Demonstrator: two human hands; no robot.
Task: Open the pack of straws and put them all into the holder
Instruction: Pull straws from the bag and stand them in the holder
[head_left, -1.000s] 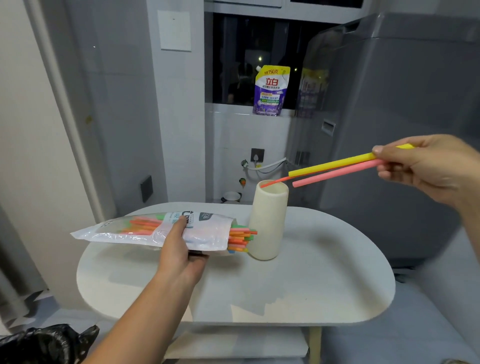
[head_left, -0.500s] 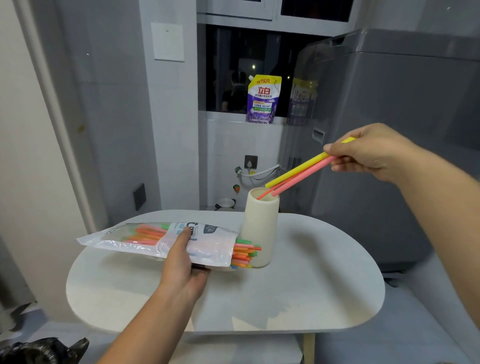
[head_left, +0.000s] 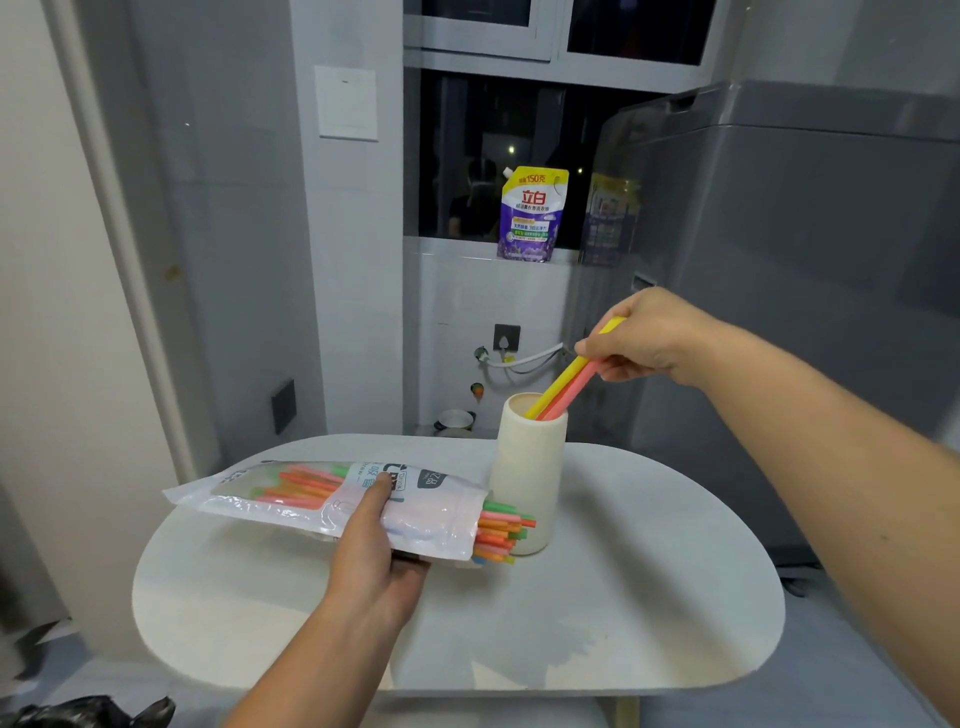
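From the head camera I look down on a pale oval table (head_left: 649, 597) in a small grey room.

The left hand (head_left: 371, 561) reaches in from the bottom edge and grips an opened plastic pack (head_left: 291, 499) of straws. The thumb lies across the top of the pack and the other fingers curl beneath it. The pack is held roughly level, just above the table, with its open end pointing right. A bundle of orange, pink and green straws (head_left: 501, 532) pokes out of that end, their tips just beside the lower wall of the holder (head_left: 530, 478). I cannot tell whether they touch it.

The holder is a tall cream cylinder standing upright near the middle of the table.

The right hand (head_left: 649, 338) comes in from the right and hovers above and to the right of the holder. Its fingers and thumb pinch two straws together near their upper ends: a yellow straw (head_left: 562, 382) and a pink straw (head_left: 571, 393). Both slant down to the left, and their lower ends are already inside the holder's mouth.

Behind the table, a purple and yellow pouch (head_left: 531, 215) stands on the sill of a dark window. A large grey appliance (head_left: 805, 260) fills the right side. A crumpled black bag (head_left: 88, 714) sits at the bottom left corner.
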